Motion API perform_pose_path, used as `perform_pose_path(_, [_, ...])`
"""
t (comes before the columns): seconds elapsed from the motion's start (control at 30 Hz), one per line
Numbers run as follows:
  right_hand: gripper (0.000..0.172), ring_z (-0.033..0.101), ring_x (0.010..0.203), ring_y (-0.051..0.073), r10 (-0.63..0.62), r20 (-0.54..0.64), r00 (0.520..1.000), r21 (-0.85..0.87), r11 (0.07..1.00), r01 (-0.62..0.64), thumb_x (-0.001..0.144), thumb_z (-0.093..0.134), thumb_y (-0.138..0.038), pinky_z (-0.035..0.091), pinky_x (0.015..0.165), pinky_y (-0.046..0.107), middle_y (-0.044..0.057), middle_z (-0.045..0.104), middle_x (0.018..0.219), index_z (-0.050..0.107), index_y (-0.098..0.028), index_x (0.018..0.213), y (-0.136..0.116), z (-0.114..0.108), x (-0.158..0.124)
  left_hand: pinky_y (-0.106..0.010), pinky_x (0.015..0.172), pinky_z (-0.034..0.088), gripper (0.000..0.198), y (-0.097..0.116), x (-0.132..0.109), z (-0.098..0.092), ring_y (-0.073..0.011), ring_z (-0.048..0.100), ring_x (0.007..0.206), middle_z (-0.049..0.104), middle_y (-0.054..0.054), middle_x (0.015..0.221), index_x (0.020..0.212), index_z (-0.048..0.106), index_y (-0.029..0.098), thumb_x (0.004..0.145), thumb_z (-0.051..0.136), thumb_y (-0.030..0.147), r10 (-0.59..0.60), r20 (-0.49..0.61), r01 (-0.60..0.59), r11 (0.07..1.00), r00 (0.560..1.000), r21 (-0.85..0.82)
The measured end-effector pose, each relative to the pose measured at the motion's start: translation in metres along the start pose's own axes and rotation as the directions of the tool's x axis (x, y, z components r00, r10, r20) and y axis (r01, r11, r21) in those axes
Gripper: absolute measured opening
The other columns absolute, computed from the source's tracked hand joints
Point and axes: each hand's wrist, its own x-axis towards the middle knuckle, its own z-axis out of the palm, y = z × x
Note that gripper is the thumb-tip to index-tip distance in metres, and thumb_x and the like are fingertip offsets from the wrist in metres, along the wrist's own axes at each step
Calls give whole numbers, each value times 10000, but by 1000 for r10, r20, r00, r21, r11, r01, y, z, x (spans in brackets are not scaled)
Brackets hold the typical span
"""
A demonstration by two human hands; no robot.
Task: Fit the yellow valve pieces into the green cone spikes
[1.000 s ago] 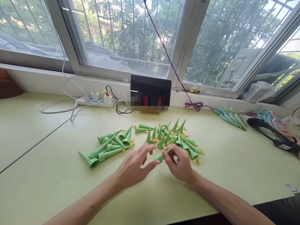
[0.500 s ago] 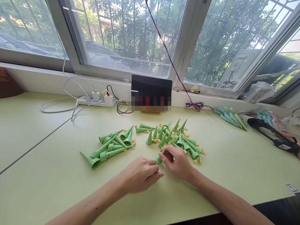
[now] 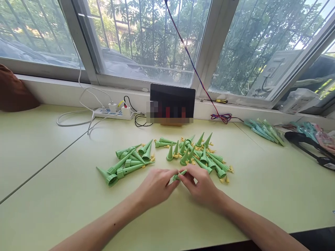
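Both my hands meet at the middle of the pale green table (image 3: 52,195) over one green cone-shaped spike (image 3: 179,174). My left hand (image 3: 157,186) pinches its wide end with fingers closed. My right hand (image 3: 202,186) grips it from the right, fingers curled round it. Just behind lies a pile of green spikes with small yellow parts (image 3: 201,155). A second pile of lying green spikes (image 3: 128,162) sits to the left of my left hand.
A dark tablet (image 3: 172,104) leans against the window sill at the back. A white power strip (image 3: 113,113) with cables lies at back left. Bundled green and teal items (image 3: 263,130) and a black strap (image 3: 309,146) lie at the right.
My left hand went from open to closed and came in against the spike. The right hand drew the spike down toward me. The view shifted slightly right.
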Motion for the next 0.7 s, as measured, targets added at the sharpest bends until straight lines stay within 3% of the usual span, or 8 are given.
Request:
perform_pose_path(0.1, [133,531,604,142,-2,1,1000,11,1000,2,953,542,-256,441,615,277,9,613,696,655,-198,991,0,1,0,-249,581,385,217,0,0,1,-145,607,600,706,-15,734,1080,671,206,952,499,241,21,-7,-21,1000,1000,-15])
perform_pose_path(0.27, [137,542,603,139,8,-12,1000,33,999,-8,957,533,-254,444,618,275,5,613,703,645,-194,1007,-2,1,-1,-256,581,362,173,-4,-1,1,-132,556,577,653,1,680,935,660,186,954,496,238,5,11,-5,1000,1000,17])
perform_pose_path(0.43, [127,539,609,142,0,-18,1000,24,1000,1,958,526,-249,449,612,278,12,616,710,641,-195,974,-1,1,-1,-246,598,352,181,-2,-2,0,-118,536,585,643,15,698,948,646,204,981,488,285,25,4,-25,1000,1000,-5])
perform_pose_path(0.57, [89,540,564,130,-71,-94,993,13,997,72,948,538,-221,455,570,270,15,630,707,624,-197,952,-5,-1,0,-235,578,337,186,-1,-2,-1,-101,497,542,600,36,643,963,640,208,985,503,330,36,-102,-38,999,994,-13])
perform_pose_path(0.7, [72,560,530,120,-189,-242,952,-61,982,180,918,561,-159,462,521,246,10,647,697,602,-210,947,-18,-19,5,-233,525,298,234,-3,-1,-2,-81,416,474,500,57,546,797,571,179,982,507,307,106,-231,-111,994,967,-10])
